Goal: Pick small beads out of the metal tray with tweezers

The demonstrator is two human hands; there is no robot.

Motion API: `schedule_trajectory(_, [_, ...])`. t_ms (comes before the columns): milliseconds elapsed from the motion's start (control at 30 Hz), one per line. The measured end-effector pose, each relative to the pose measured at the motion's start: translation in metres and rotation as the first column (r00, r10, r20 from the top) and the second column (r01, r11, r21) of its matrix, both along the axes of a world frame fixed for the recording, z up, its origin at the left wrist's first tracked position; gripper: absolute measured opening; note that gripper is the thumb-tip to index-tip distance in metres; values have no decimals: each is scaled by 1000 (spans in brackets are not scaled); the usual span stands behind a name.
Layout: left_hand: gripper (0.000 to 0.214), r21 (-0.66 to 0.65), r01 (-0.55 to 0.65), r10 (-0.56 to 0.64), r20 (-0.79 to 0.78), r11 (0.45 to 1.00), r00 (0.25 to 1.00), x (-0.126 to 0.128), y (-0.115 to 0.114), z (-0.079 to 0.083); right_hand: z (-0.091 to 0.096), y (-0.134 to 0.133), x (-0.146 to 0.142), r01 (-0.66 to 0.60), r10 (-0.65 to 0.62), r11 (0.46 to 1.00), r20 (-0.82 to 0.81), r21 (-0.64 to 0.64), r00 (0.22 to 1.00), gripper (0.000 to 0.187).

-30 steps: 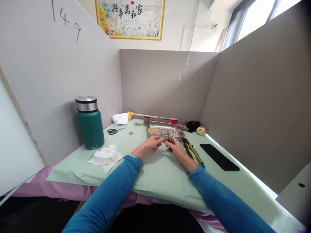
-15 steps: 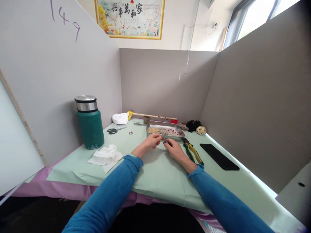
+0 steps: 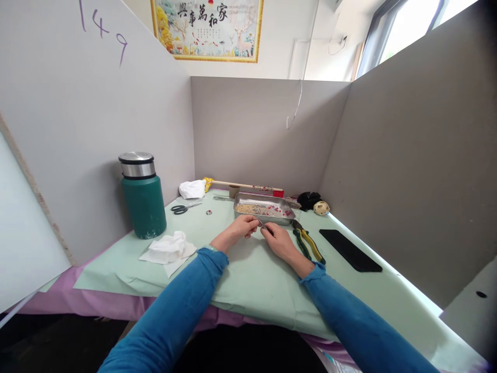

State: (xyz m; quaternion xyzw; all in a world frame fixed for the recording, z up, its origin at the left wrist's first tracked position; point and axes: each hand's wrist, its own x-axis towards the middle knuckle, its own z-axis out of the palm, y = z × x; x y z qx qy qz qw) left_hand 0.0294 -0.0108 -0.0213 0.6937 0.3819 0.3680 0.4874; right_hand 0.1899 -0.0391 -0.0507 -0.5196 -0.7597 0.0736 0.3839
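My left hand [image 3: 245,226] is closed in a pinch in front of the metal tray, on something too small to make out. Close beside it, my right hand [image 3: 277,239] grips slim metal tweezers [image 3: 265,225], their tips pointing at the left fingertips. Just behind both hands lies the shallow metal tray [image 3: 285,221], holding loose beads [image 3: 248,209] in gold, silver and red. Pliers [image 3: 309,242] with green and yellow handles rest to the right of my right hand.
A green flask [image 3: 143,207] stands at left, near crumpled tissue [image 3: 171,247] and scissors [image 3: 185,208]. A small ring-like piece [image 3: 208,212] lies left of the tray. Behind it is a wooden stick [image 3: 236,184]. At right lies a black flat pad [image 3: 349,250]. Grey partitions [image 3: 264,129] enclose the table.
My right hand and the tweezers have shifted very slightly. Everything else stays in place.
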Motion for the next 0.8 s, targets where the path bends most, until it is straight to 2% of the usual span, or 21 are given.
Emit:
schedule_trajectory(500, [18, 51, -3, 8, -112, 999, 994, -1, -2, 2, -1, -1, 1, 44, -43, 999, 53, -18, 998, 23])
schedule_trajectory(800, [32, 86, 15, -4, -126, 996, 992, -3, 5, -5, 2, -4, 0, 10, -9, 1000, 36, -25, 999, 24])
